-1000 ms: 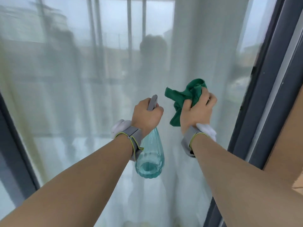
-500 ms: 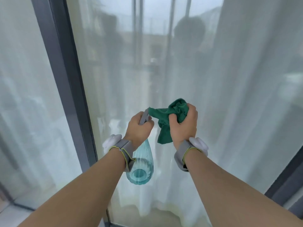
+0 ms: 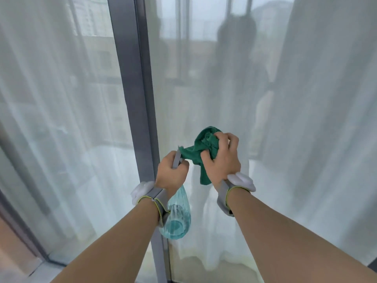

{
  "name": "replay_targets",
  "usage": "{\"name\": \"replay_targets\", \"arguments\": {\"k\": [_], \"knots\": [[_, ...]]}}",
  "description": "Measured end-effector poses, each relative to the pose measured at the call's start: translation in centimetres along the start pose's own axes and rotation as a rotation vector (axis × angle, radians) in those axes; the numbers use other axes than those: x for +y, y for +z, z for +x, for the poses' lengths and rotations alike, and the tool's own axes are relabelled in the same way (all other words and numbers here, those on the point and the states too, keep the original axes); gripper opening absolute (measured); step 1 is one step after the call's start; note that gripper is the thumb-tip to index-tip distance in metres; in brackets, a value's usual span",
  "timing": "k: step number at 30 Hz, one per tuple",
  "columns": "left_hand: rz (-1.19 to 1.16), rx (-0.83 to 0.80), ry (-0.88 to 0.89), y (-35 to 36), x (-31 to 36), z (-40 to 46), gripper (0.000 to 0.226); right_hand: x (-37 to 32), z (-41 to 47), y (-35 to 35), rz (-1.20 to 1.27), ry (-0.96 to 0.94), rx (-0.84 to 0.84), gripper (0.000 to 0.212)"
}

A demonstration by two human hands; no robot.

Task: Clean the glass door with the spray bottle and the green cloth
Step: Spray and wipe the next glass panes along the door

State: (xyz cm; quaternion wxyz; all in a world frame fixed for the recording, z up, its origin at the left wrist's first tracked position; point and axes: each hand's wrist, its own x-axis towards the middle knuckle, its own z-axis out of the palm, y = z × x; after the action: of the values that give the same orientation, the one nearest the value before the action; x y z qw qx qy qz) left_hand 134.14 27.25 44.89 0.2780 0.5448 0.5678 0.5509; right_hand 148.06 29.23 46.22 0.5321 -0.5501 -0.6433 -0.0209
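Left hand: curled round the grey head of the ribbed, translucent teal spray bottle, which hangs below.
Right hand: clutches the bunched green cloth beside the nozzle.
Glass door: just ahead, with a grey frame.

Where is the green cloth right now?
Head view, right of centre: the green cloth is bunched in the right hand, one corner reaching the spray bottle nozzle beside the grey door frame.

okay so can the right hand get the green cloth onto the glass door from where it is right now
Probably yes. The right hand grips the bunched green cloth in front of the glass door, with nothing between them. The left hand and spray bottle sit lower left, out of the way.
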Motion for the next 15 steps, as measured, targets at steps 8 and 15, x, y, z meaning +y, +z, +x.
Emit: {"name": "replay_targets", "arguments": {"k": [8, 15], "knots": [[0.018, -0.03, 0.006, -3.4, -3.8, 1.5, 0.018, -0.7, -1.2, 2.8, -0.192, -0.207, -0.116, 0.042], [-0.009, 0.009, 0.126, -1.7, -8.4, 1.6, 0.016, 2.1, -2.2, 6.3, -0.368, -0.541, -0.068, 0.048]]}}
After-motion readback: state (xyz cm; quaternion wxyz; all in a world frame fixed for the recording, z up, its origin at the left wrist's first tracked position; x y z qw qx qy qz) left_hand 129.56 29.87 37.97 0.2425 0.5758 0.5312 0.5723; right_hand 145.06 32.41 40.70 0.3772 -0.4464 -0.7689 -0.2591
